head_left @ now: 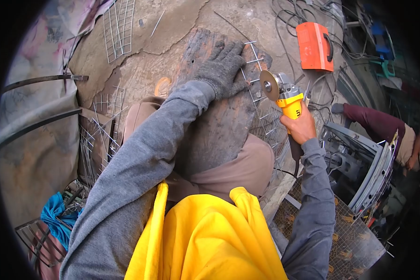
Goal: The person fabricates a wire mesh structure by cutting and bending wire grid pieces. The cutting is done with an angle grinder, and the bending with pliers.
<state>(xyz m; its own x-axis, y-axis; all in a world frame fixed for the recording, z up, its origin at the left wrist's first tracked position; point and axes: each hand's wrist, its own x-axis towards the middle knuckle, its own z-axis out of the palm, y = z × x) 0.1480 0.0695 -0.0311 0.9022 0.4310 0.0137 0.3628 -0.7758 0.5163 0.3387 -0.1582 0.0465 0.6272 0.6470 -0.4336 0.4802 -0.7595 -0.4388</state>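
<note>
My right hand [299, 125] is bare and wrapped round a yellow angle grinder [291, 106]. Its thin cutting disc [269, 85] faces left, close to a narrow strip of wire mesh [254, 61]. My left hand [223, 70], in a dark grey knitted glove, lies palm down on a worn wooden plank [210, 135]. Its fingers are stretched out and the thumb points toward the disc. The mesh strip lies at the plank's right edge, just beside the gloved fingers and thumb. My folded legs [247, 165] lie on both sides of the plank.
An orange welding machine [314, 46] stands at the top right, with cables around it. Wire mesh pieces [119, 30] lie on the ground at left, others right of the plank. At right are a grey metal frame [371, 154] and another person's sleeve [375, 122].
</note>
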